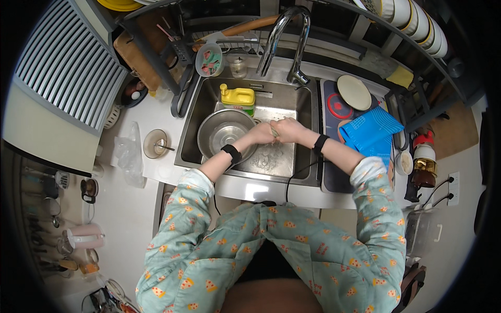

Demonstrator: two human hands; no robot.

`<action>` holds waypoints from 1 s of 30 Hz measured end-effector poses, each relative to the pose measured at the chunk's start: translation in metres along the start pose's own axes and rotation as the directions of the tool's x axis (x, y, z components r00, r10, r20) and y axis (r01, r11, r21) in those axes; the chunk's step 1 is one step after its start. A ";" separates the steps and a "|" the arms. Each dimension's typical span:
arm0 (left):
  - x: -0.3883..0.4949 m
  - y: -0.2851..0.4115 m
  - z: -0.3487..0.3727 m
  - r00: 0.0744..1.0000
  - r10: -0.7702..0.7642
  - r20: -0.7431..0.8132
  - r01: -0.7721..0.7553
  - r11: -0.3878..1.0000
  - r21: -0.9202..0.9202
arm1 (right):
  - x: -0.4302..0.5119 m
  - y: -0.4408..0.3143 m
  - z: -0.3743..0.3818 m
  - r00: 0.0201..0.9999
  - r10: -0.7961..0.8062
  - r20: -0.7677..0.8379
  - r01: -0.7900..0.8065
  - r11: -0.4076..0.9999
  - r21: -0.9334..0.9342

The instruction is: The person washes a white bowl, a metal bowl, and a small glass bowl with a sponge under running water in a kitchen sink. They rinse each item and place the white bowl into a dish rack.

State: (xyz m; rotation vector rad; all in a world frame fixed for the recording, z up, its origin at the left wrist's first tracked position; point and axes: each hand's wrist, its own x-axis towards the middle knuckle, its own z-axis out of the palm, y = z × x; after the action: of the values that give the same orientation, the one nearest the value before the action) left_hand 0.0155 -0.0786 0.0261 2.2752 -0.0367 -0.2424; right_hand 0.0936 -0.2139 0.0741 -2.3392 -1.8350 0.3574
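Note:
Above a stainless steel sink, my left hand and my right hand meet, both closed around a small pale greenish cloth. Most of the cloth is hidden by my fingers. A round metal basin stands in the left half of the sink, just left of my hands and under my left forearm. Behind it is a yellow detergent jug. The chrome faucet arches over the back of the sink; whether water runs cannot be told.
Right of the sink lie a blue silicone mat, a cream plate and a dark board. On the left counter are a glass with a spoon and a clear plastic bag. A tub with cloths stands behind the sink.

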 end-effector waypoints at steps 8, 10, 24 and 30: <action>-0.035 -0.044 -0.018 0.855 -0.482 -0.190 0.518 0.788 0.333 | 0.026 0.001 0.103 0.910 0.385 0.154 -0.401 0.723 0.563; -0.049 -0.060 -0.035 0.824 -0.534 -0.191 0.563 0.810 0.163 | 0.040 0.012 0.124 0.824 0.397 0.405 -0.565 0.523 0.638; -0.118 -0.066 -0.075 0.704 -0.705 0.089 0.593 0.514 -0.620 | 0.105 0.004 0.221 0.597 0.600 0.533 -0.702 0.068 0.709; -0.134 -0.065 -0.090 0.760 -0.648 0.053 0.530 0.570 -0.628 | 0.087 0.019 0.184 0.657 0.599 0.458 -0.619 0.083 0.781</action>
State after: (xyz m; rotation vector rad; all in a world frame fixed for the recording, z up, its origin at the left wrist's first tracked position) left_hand -0.1024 0.0452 0.0566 1.5573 0.8228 -0.3325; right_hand 0.0805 -0.1402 -0.1162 -1.9727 -0.1614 1.1371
